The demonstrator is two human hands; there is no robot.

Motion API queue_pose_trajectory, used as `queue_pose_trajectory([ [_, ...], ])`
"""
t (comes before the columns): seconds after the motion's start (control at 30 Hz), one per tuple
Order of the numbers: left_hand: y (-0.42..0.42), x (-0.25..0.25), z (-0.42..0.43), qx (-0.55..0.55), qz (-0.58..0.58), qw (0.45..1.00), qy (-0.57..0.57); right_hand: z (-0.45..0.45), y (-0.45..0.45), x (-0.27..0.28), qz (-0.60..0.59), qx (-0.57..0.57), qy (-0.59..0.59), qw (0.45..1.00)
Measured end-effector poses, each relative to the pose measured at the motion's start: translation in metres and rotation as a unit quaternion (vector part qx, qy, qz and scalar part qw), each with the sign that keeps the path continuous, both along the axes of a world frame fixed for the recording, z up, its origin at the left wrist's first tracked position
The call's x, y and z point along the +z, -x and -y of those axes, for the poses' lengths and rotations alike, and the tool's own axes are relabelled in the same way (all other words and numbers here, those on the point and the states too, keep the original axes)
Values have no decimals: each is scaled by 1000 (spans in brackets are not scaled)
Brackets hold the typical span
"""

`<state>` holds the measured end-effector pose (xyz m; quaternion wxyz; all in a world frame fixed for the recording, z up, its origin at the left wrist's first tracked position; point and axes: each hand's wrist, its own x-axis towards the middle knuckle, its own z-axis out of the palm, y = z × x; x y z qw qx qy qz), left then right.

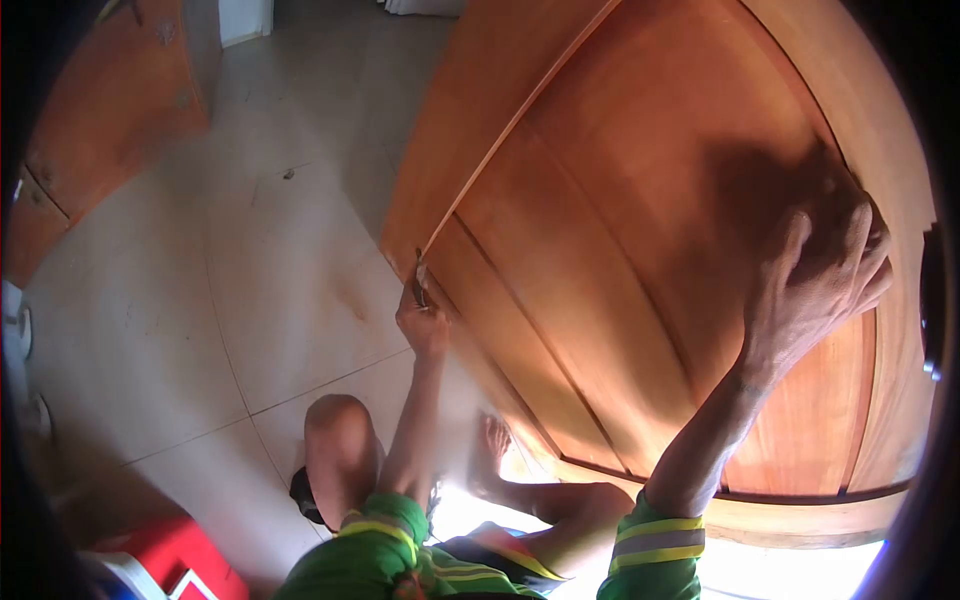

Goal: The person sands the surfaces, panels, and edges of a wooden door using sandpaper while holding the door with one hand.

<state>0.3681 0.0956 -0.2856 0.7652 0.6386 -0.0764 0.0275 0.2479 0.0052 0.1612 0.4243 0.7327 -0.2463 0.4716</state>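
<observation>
A large brown wooden door [600, 230] with grooved panels fills the right side of the head view and stands at a slant. My left hand [424, 322] is low at the door's left edge, its fingers closed around a small, dark, metallic-looking piece [420, 285] whose kind I cannot make out. A thin light strip [510, 125] runs up the door from just above that hand. My right hand [815, 265] is against the right side of the panel, beside the frame moulding. Its fingers are bent and pressed in, and whatever they hold, if anything, is hidden.
Pale floor tiles [150, 340] with small debris [289, 174] lie to the left. Wooden cabinets [120, 110] stand at the upper left. A red box-like object [190, 555] is at the lower left. My bare knee [340, 440] is close to the left arm. Bright light comes from below the door.
</observation>
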Motion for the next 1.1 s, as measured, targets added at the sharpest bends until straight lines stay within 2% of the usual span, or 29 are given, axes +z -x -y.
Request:
queue_pose_trajectory([
  [0.07,0,99,-4,11,24,999,33,-6,-1,-2,-4,2,10,1000],
  [0.13,-23,159,14,61,231,970,34,-9,-8,3,-1,19,20,1000],
  [0.23,-33,139,40,124,340,930,-63,-7,-2,7,-28,26,33,999],
  [0.3,-28,77,35,104,300,945,-75,1,0,7,-20,23,48,998],
  [0.33,-10,45,20,23,142,984,-108,1,1,5,-18,21,43,999],
  [0.37,-3,22,13,-49,-11,990,-129,1,2,3,-16,19,38,999],
  [0.47,0,-17,0,-44,-90,990,-100,-3,-6,-1,-6,23,20,1000],
  [0.53,0,78,9,-2,12,1000,29,-7,-4,-3,-7,26,26,999],
  [0.6,-5,172,24,28,156,982,101,-8,-5,3,-9,38,37,999],
  [0.63,-6,198,40,36,246,968,41,-8,-2,5,-20,39,39,998],
  [0.67,-7,210,48,42,330,943,-18,-7,1,6,-25,40,37,998],
  [0.77,4,147,60,29,313,949,33,1,9,3,-12,40,31,999],
  [0.8,21,105,54,-35,212,969,120,2,13,1,-7,34,26,999],
  [0.83,29,79,48,-92,112,967,207,0,10,-2,-11,23,16,1000],
  [0.9,26,119,47,-122,22,974,191,-8,-4,6,5,18,0,1000],
  [0.97,23,179,55,-92,104,983,120,-17,-16,11,6,14,-32,999],
  [1.0,19,211,64,-49,236,969,53,-18,-17,10,-6,31,-22,999],
  [1.07,14,284,53,-17,352,936,18,-21,-18,8,-23,56,2,998],
  [1.1,20,262,58,0,333,943,17,-23,-15,4,-30,37,-9,999],
])
